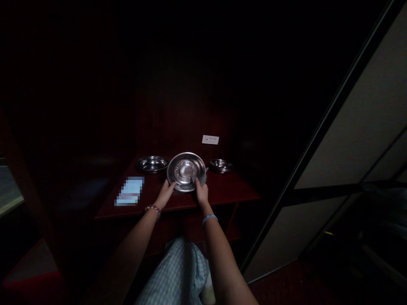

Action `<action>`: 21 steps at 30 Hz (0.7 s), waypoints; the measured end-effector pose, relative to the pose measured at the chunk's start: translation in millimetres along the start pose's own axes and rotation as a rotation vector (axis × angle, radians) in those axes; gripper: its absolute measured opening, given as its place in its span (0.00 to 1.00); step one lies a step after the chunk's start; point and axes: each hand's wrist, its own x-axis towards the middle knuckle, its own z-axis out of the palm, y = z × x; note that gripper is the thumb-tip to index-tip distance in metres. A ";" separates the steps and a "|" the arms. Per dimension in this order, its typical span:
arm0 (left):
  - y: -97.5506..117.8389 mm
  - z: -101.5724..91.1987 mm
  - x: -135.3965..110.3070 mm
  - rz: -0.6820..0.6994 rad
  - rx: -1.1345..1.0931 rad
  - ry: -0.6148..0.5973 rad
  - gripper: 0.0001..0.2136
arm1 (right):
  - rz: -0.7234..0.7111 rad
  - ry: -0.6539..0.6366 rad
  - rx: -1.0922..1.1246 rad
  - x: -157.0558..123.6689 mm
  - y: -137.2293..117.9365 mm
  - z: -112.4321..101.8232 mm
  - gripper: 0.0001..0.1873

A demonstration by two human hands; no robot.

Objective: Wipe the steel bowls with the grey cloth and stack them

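A round stainless steel bowl (186, 168) is held up and tilted toward me above the dark red desk (229, 192). My left hand (166, 192) grips its lower left rim, with the thumb over the front. In my right hand (202, 190) is a grey cloth (199, 180), pressed against the bowl's lower right inside. Behind and to the left, a wide steel dish (152, 164) rests on the desk. To the right lies a smaller stack of steel bowls (221, 165).
A blurred-out, light blue rectangle (130, 190) lies on the desk's left part. On the back wall is a white power socket (210, 140). A grey partition panel (349, 127) with a dark frame stands on the right. Below the desk top is a lower shelf (233, 233).
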 end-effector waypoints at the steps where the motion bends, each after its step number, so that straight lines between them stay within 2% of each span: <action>1: 1.2 0.7 -0.4 -0.007 -0.007 -0.002 0.21 | -0.004 -0.001 -0.001 0.1 0.2 0.1 0.19; 5: 1.5 2.2 -0.9 0.023 -0.012 0.007 0.36 | -0.021 -0.010 -0.002 0.5 0.2 -0.2 0.19; 7: -1.7 2.1 -0.4 0.028 -0.008 0.005 0.40 | -0.017 -0.007 -0.015 0.6 -0.1 -0.6 0.20; 13: -7.5 2.1 1.3 0.075 -0.055 -0.050 0.35 | 0.027 0.011 -0.058 -0.6 -2.3 -1.8 0.21; 17: -1.0 2.6 0.6 0.089 -0.075 -0.016 0.31 | 0.044 0.015 -0.042 -2.0 -5.1 -2.3 0.20; 21: 4.2 0.8 0.8 0.062 -0.066 0.052 0.23 | 0.037 0.025 -0.027 -3.0 -6.3 -2.7 0.19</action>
